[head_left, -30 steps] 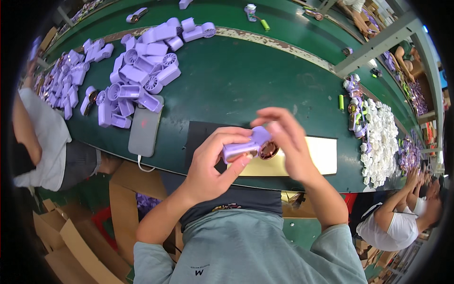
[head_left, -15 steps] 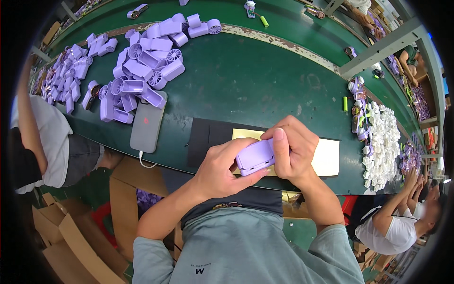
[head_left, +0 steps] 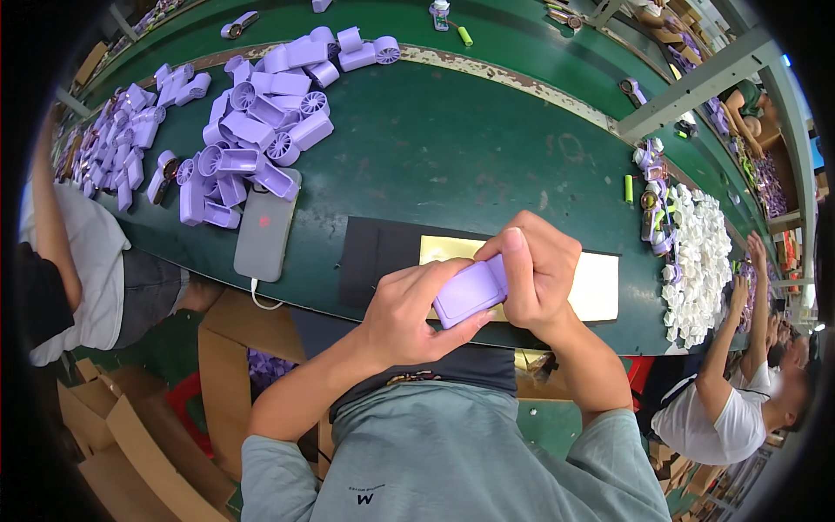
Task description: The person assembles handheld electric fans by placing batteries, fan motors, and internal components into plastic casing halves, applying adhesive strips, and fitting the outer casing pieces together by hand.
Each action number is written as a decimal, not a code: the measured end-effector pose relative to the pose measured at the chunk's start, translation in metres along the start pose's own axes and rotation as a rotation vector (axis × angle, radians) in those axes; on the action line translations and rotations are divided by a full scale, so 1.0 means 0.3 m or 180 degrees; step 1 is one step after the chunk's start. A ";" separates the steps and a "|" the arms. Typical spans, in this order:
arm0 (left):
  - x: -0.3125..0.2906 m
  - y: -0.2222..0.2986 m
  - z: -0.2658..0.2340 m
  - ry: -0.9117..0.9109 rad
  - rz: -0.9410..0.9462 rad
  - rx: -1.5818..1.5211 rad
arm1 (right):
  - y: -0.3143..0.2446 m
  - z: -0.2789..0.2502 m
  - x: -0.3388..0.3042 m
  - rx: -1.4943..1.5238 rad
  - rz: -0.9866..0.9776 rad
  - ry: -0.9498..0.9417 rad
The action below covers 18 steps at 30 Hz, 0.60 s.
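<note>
Between my two hands is a purple plastic casing [head_left: 470,292], held above the near edge of the green table. My left hand [head_left: 407,309] is closed round its left end, thumb along the lower side and fingers along the upper. My right hand [head_left: 537,274] grips the other end, its thumb pressed upright against the casing; that end is mostly hidden by the fingers. Under the hands lie a black sheet [head_left: 365,261], a gold sheet [head_left: 441,250] and a pale sheet [head_left: 598,287].
A heap of purple casings [head_left: 261,122] covers the table's left, beside a grey phone [head_left: 263,230] with a white cable. White parts [head_left: 696,270] are piled at the right, near a green battery cell [head_left: 628,188]. Cardboard boxes [head_left: 139,426] stand below left. Co-workers sit at both sides.
The casing has tilted in my hands; the slotted seam on its near side no longer shows, and the outer face looks smooth. At the right, a co-worker's arms have lifted.
</note>
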State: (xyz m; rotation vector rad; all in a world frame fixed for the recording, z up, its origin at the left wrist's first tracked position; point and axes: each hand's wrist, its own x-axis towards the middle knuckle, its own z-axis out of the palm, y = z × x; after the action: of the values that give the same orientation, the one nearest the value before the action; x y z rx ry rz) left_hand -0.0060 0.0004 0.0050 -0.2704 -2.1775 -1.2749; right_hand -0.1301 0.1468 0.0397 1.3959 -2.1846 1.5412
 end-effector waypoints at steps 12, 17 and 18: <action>0.035 -0.007 -0.040 -0.0572 -0.0514 0.0280 | 0.026 -0.024 -0.003 0.0159 0.0365 0.0082; 0.017 -0.003 -0.030 -0.0513 -0.0503 0.0215 | 0.018 0.001 -0.012 0.0319 0.0496 0.0031; 0.015 -0.004 -0.026 -0.0449 -0.0463 0.0153 | 0.021 0.005 -0.014 0.0411 0.0608 -0.0003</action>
State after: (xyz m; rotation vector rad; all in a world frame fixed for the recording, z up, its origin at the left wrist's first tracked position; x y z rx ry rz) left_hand -0.0072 -0.0074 0.0096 -0.1906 -2.3819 -1.3148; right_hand -0.1318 0.1486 0.0323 1.2517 -2.3154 1.7747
